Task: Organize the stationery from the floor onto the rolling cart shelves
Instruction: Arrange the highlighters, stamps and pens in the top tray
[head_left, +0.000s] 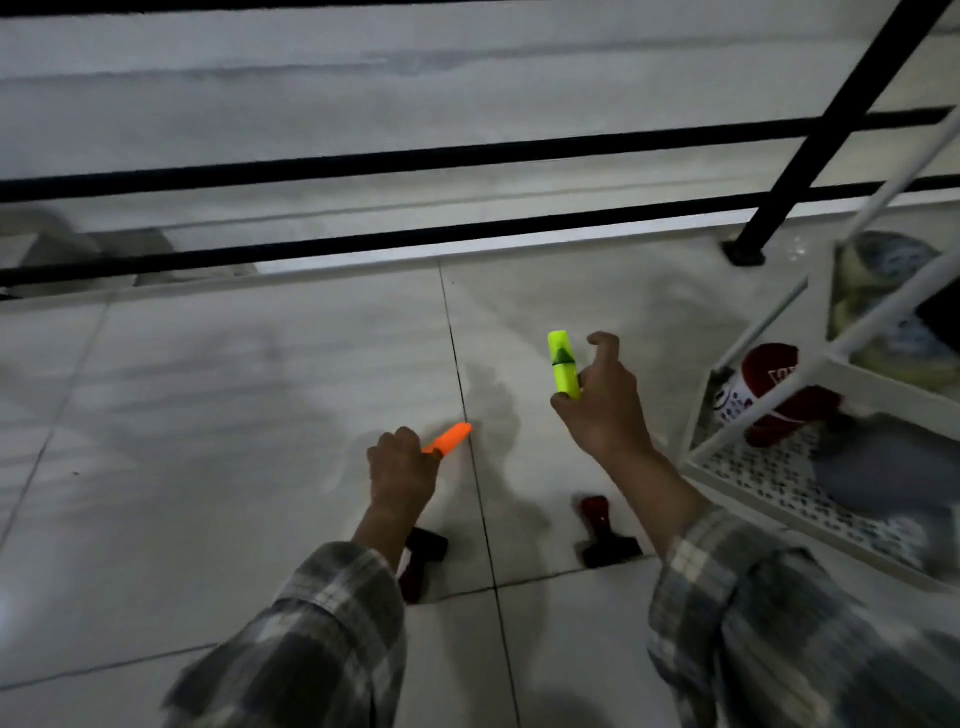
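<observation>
My left hand (402, 470) is closed around an orange highlighter (451, 439), whose tip points up and right just above the tiled floor. My right hand (602, 400) holds a yellow-green highlighter (563, 364) upright between thumb and fingers, with the index finger curled free. Two dark red stamps lie on the floor: one stamp (602, 530) beside my right forearm, the other stamp (423, 561) partly hidden under my left wrist. The white rolling cart (779, 488) stands at the right, close to my right hand.
The cart's perforated lower shelf holds a red and white container (763, 389) and a grey object (883, 467); the shelf above holds blurred yellowish items (878, 291). A black railing (467, 156) with a slanted post (810, 140) runs along the floor's far edge.
</observation>
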